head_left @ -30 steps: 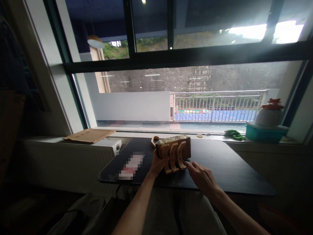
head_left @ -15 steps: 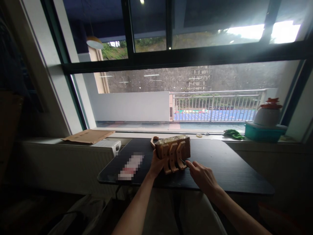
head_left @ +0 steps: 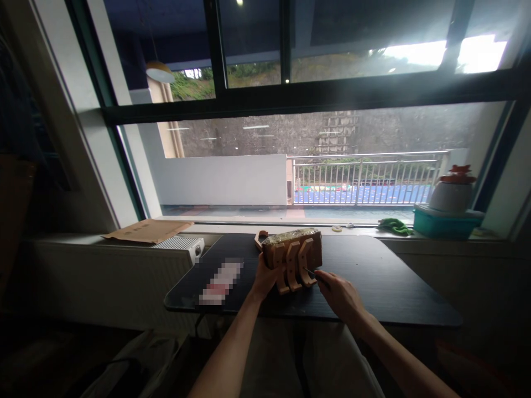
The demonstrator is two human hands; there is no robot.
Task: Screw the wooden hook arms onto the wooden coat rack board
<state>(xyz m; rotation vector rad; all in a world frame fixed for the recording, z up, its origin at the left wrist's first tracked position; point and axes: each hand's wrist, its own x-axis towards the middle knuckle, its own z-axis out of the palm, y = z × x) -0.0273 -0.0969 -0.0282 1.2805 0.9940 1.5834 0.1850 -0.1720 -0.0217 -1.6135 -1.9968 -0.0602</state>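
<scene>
A brown box-like block (head_left: 317,256) with shiny, clear wrapping on its top is held tilted over the dark table. Three curved wooden pieces (head_left: 292,265) with small dark holes stand side by side across its front. My left hand (head_left: 265,276) is closed around the block's lower left side, its thumb by the leftmost piece. In my right hand (head_left: 338,290), closed fingers grip a slim dark screwdriver (head_left: 311,273), its tip at the rightmost piece; most of the handle is hidden. Behind the block's left end lies another angular wooden piece (head_left: 260,239).
The black table (head_left: 385,282) has rounded corners and carries a blurred-out pale item (head_left: 222,282) at left. On the sill are a cardboard envelope (head_left: 147,230), a green cloth (head_left: 395,225), a tape roll (head_left: 337,229) and a teal box (head_left: 446,222) with a white-and-red container (head_left: 452,190) on top.
The whole view has shifted slightly. My right hand has turned a little around the screwdriver, showing more of its dark handle. The block and my left hand stay in place.
</scene>
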